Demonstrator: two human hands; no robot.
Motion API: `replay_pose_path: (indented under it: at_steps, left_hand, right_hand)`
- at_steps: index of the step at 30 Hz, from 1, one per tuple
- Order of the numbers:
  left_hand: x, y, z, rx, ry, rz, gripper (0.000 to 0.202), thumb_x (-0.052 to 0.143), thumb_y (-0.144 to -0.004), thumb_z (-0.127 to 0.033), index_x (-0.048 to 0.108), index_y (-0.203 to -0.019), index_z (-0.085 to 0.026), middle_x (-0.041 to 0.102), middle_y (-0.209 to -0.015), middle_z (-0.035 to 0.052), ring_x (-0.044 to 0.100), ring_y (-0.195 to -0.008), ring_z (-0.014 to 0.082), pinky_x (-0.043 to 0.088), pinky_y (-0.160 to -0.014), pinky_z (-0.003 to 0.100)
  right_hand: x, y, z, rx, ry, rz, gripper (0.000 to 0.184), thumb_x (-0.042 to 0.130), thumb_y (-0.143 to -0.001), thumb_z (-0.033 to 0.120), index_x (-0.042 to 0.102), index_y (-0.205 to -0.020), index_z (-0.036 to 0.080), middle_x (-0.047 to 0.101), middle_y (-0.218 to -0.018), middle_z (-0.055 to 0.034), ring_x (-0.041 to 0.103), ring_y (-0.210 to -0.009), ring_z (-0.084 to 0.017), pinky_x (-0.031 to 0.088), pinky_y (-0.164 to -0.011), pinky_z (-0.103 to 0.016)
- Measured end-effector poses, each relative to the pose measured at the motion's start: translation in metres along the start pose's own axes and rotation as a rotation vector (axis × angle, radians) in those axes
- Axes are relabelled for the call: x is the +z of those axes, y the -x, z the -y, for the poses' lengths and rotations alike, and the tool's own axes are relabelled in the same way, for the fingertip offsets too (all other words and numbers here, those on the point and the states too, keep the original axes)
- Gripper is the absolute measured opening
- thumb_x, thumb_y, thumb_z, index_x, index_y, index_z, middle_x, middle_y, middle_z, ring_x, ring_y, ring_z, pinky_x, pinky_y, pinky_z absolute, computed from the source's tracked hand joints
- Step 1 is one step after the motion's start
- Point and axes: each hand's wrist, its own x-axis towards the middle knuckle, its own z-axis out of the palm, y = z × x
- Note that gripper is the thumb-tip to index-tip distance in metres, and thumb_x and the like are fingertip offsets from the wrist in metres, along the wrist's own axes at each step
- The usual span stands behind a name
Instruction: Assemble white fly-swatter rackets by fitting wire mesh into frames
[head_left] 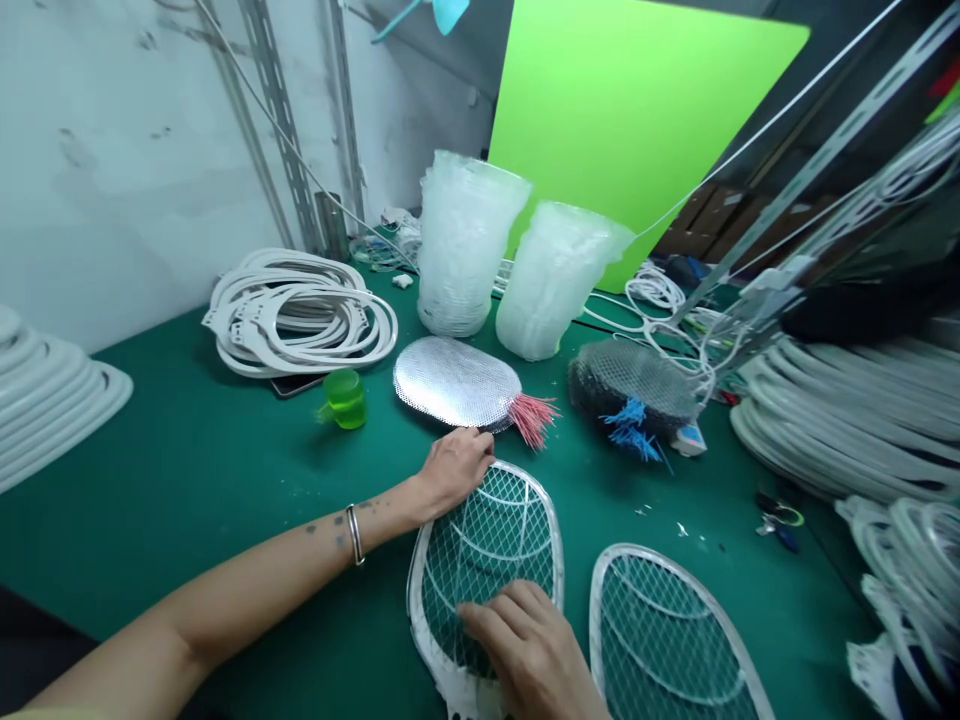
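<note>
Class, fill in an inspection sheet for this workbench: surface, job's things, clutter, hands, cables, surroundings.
Surface: green table mat, small scraps at right.
Job's things: meshed racket frame under both hands; second meshed frame to its right.
Clutter: silver mesh stack with red wires, dark mesh stack with blue wires, green cup, white ring pile, two clear plastic stacks.
Hands: left hand on the frame's top rim, fingers hidden; right hand flat on its mesh.
Cables: white cables coiled behind the dark mesh stack.
Surroundings: white wall, green board, stacked white frames at right.
</note>
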Motion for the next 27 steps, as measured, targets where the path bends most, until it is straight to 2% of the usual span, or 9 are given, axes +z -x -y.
replay_pose_path:
  at_steps: [10,16,20,27]
  left_hand:
    - [0.000,0.000,-0.009,0.008,-0.103,-0.030,0.015,0.052,-0.093,-0.027,0.063,-0.090,-0.017,0.063,-0.092,0.0053,0.059,-0.089,0.0202,0.045,-0.080,0.032]
    - [0.007,-0.002,-0.010,0.027,-0.134,-0.019,0.014,0.052,-0.093,-0.024,0.062,-0.088,-0.015,0.063,-0.091,0.0072,0.059,-0.089,0.0214,0.044,-0.079,0.033]
    - [0.010,-0.002,-0.010,0.022,-0.118,-0.021,0.013,0.051,-0.094,-0.024,0.062,-0.089,-0.018,0.063,-0.092,0.0056,0.058,-0.089,0.0200,0.044,-0.078,0.032]
    - [0.006,-0.003,-0.012,0.019,-0.087,-0.037,0.012,0.051,-0.095,-0.023,0.060,-0.089,-0.018,0.063,-0.093,0.0035,0.057,-0.088,0.0178,0.043,-0.077,0.030]
  right_hand:
    - [-0.005,-0.004,-0.002,-0.007,0.005,0.010,0.018,0.045,-0.094,0.012,0.059,-0.103,0.019,0.061,-0.075,-0.0007,0.048,-0.067,-0.016,0.036,-0.062,-0.031]
    - [0.005,0.002,-0.004,0.040,-0.020,-0.008,0.020,0.041,-0.096,0.014,0.059,-0.101,0.021,0.061,-0.074,-0.0007,0.049,-0.066,-0.017,0.036,-0.061,-0.032]
    - [0.009,0.004,-0.004,0.063,-0.045,-0.034,0.023,0.038,-0.096,0.014,0.059,-0.101,0.022,0.061,-0.075,-0.0013,0.050,-0.068,-0.017,0.037,-0.063,-0.032]
    - [0.001,0.002,-0.002,0.019,0.014,-0.022,0.021,0.042,-0.095,0.013,0.061,-0.101,0.020,0.062,-0.079,-0.0026,0.051,-0.070,-0.017,0.039,-0.067,-0.032]
